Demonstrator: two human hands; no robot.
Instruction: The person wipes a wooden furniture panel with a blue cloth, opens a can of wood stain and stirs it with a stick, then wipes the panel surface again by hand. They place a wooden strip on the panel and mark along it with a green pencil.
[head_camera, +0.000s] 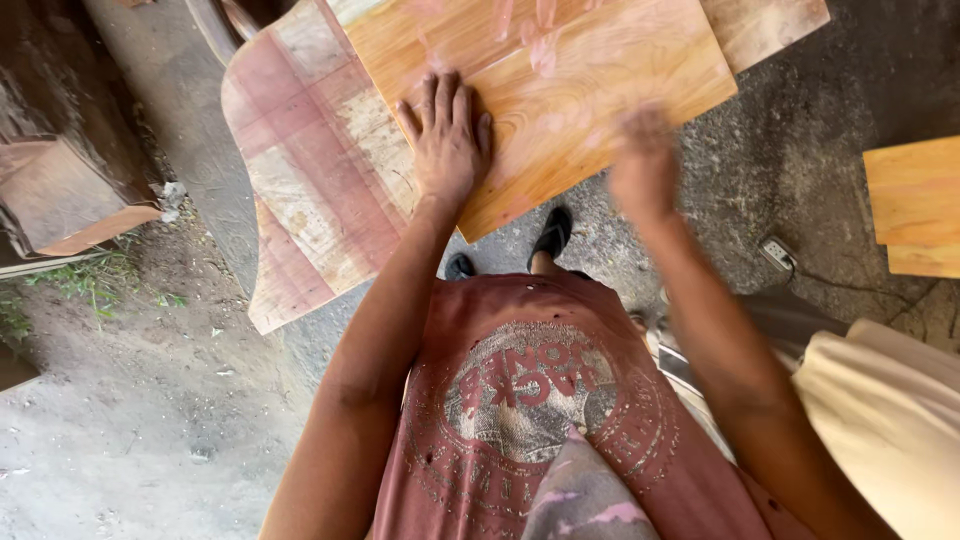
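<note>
— Closest to us is the faded red shirt (530, 400), both bare arms reaching out over it. What's the left hand (450, 140) doing?

— Spread flat, fingers apart, pressing the orange wooden board (560, 90) down onto the worn reddish panel (310, 170) beneath.

— And the right hand (645, 165)?

— It's blurred at the board's near edge; I can't tell its grip. Looks like rubbing or sanding. The next pass needs that left palm holding firm.
</note>
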